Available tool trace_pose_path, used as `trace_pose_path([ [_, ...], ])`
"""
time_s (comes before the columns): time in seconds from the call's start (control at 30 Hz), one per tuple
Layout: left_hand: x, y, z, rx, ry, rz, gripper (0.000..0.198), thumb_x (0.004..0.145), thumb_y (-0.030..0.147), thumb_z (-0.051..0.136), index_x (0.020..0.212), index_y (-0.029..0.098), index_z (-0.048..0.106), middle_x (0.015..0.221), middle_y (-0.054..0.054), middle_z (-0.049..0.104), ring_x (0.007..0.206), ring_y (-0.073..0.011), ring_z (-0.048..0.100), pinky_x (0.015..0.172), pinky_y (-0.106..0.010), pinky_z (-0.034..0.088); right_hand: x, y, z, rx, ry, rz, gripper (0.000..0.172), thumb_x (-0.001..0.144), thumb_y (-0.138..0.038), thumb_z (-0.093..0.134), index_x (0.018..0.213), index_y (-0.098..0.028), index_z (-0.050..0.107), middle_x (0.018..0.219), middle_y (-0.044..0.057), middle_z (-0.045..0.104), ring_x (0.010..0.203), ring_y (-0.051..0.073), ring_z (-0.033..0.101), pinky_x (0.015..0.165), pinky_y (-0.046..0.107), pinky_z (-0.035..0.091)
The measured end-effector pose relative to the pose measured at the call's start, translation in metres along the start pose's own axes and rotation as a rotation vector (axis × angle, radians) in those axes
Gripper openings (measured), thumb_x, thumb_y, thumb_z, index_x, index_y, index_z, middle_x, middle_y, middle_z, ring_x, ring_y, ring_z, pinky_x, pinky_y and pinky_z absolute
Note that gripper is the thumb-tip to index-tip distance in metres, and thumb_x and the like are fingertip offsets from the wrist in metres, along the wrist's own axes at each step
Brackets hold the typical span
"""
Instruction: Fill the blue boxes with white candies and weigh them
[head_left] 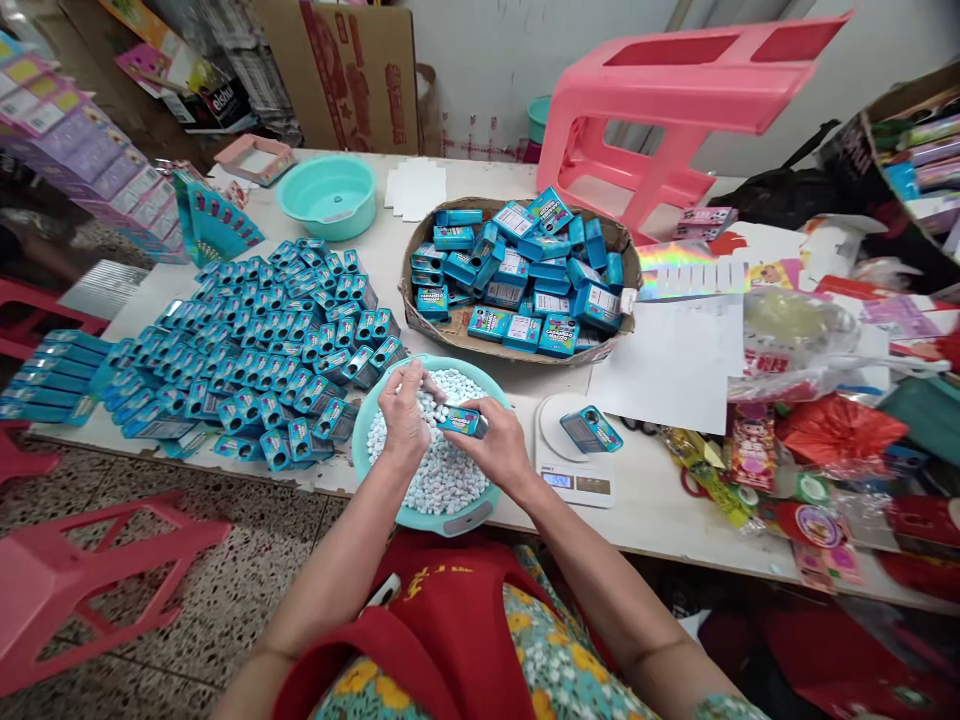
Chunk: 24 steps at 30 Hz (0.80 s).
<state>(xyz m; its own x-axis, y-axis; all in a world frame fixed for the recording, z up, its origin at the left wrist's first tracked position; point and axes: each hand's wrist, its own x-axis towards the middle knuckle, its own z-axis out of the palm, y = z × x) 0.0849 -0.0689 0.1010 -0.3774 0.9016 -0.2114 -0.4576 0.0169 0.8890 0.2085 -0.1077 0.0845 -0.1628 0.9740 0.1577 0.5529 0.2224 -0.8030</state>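
Judged from the layout, work looks part done. One blue box (461,421) is held over the teal bowl (363,425), w/ one end turned toward the left hand (405,420). It's gripped betw. thumb and fingers of the right hand (498,442); some white pcs (446,487) are pinched by the curled left fingers, right at the box's end. Whether any have been dropped inside can't be seen.

A large qty of loose pcs is left in the bowl. On the desk (667,505), to the bowl's left, a big batch of boxes (296,440) is packed close together, w/ dark round openings shown on many; fill level can't be told. At the far left, more boxes (56,370) are laid in neat rows.

Behind the bowl, a low cardboard tray (454,340) is filled w/ jumbled blue boxes, poss. a separate lot; status unconfirmed. A single box (592,430) is rested on the white scale (546,465), whose display is lit but can't be read w/ certainty. Toward the back left, a teal basin (326,228) is placed, w/ a small dark item visible on its floor.
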Motion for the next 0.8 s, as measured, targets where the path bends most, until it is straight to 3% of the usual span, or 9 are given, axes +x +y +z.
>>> trace_pose_path([
  [0.57,0.004,0.011,-0.001,0.090,-0.060,0.028,0.034,0.077,0.042,0.064,0.062,0.017,0.047,0.053,0.004,0.048,0.046,-0.0072,0.047,0.047,-0.020,0.039,0.002,-0.013,0.007,0.109,0.074,0.062,0.029,0.071,-0.032,0.075,0.095,-0.022,0.062,0.093,0.004,0.066,0.092,0.022,0.061,0.081,0.034,0.046],
  [0.8,0.012,0.003,-0.002,0.153,-0.018,0.048,0.030,0.077,0.038,0.066,0.064,0.017,0.049,0.050,0.005,0.047,0.046,-0.0070,0.047,0.050,-0.020,0.039,0.002,-0.013,0.011,0.106,0.097,0.107,0.029,0.070,-0.032,0.074,0.095,-0.022,0.062,0.091,0.003,0.065,0.089,0.022,0.061,0.079,0.034,0.047],
])
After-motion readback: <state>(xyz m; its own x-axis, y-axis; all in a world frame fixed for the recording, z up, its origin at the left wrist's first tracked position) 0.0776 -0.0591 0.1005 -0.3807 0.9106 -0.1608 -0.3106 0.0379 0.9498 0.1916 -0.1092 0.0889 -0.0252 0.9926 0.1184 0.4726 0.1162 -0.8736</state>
